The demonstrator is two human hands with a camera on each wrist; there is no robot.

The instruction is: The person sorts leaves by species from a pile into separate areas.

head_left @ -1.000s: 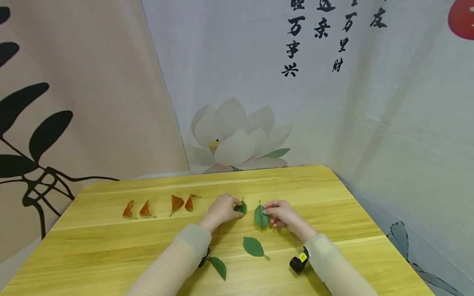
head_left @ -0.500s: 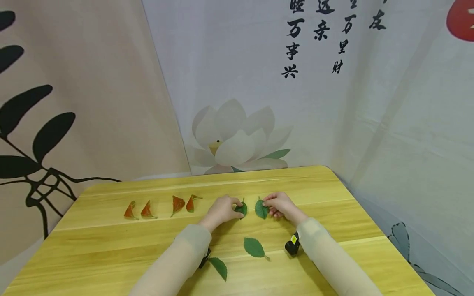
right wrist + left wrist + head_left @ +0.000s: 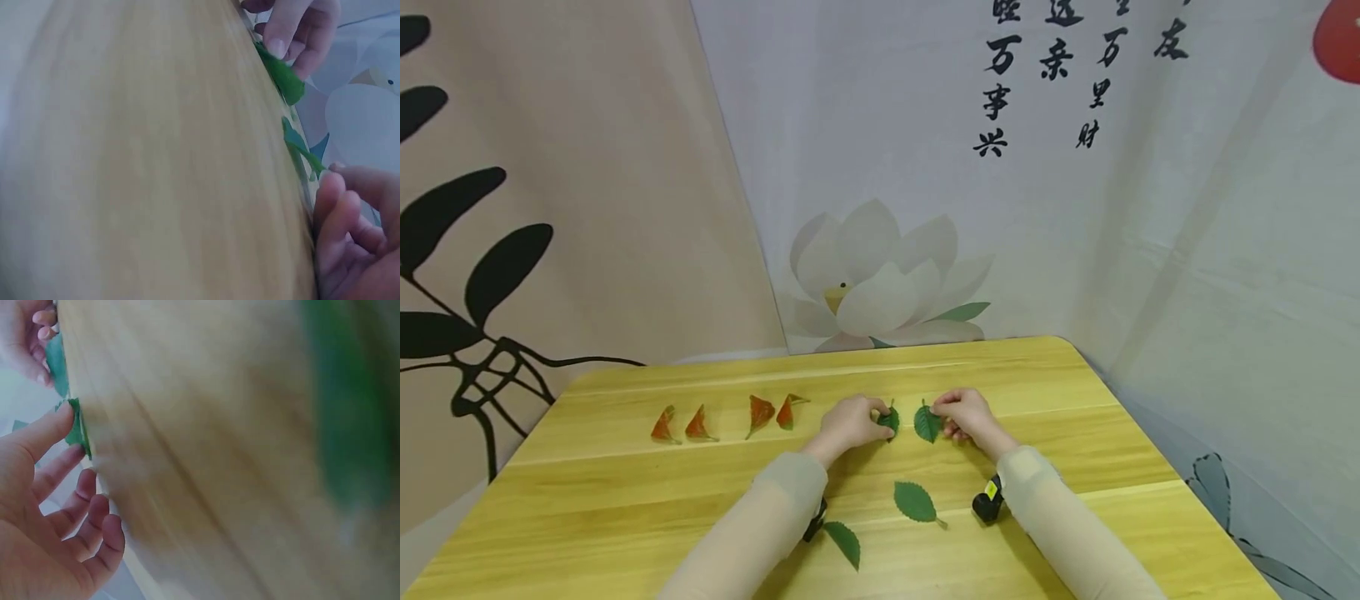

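Note:
In the head view my left hand (image 3: 850, 423) has its thumb and index finger at the edges of a small green leaf (image 3: 890, 421), which lies on the table. The left wrist view shows that leaf (image 3: 76, 431) between thumb and index finger, the other fingers slightly bent. Just to the right, my right hand (image 3: 972, 419) pinches the edge of a second green leaf (image 3: 927, 423) between thumb and forefinger. Its stem points away from me. In the right wrist view this leaf (image 3: 301, 145) looks tilted at the fingertips. A narrow gap separates the two leaves.
Two more green leaves, one in the middle (image 3: 914, 502) and one near the left forearm (image 3: 842, 543), lie closer to me on the wooden table (image 3: 625, 517). Several folded red-orange leaves (image 3: 760, 413) form a row at the back left. A printed curtain (image 3: 880, 167) hangs behind.
My right hand has shifted slightly away from me and to the left with its leaf, bringing it level with the other leaf. My left hand has stayed at its leaf.

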